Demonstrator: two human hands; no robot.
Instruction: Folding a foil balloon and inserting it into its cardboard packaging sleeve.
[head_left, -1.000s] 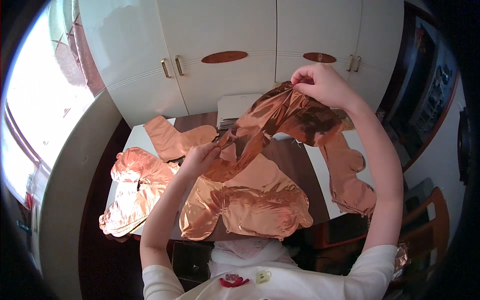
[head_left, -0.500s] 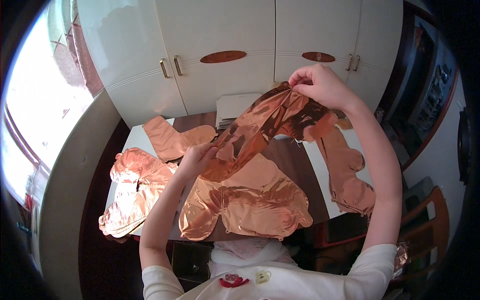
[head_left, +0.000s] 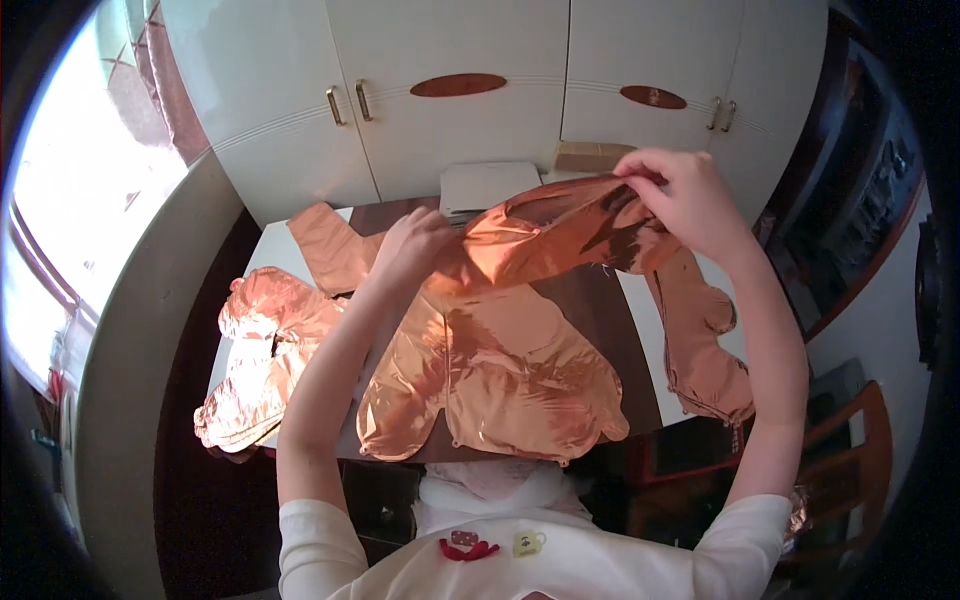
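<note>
Copper foil forms a broad lobed piece (head_left: 505, 385) lying flat at the near edge of the table (head_left: 605, 320); a crumpled foil pile (head_left: 255, 390) lies left, a narrow foil piece (head_left: 688, 345) right; above hangs a glossy foil sheet (head_left: 560, 240), one end pinched by the right hand (head_left: 685, 195), the other gripped by the left hand (head_left: 415, 245), fingertips hidden; hands well apart, probably keeping it spread; the left hand partly screens another foil piece (head_left: 325, 250); behind, a pale stack (head_left: 490, 183) and cabinet doors (head_left: 450, 40) bound the far side.
</note>
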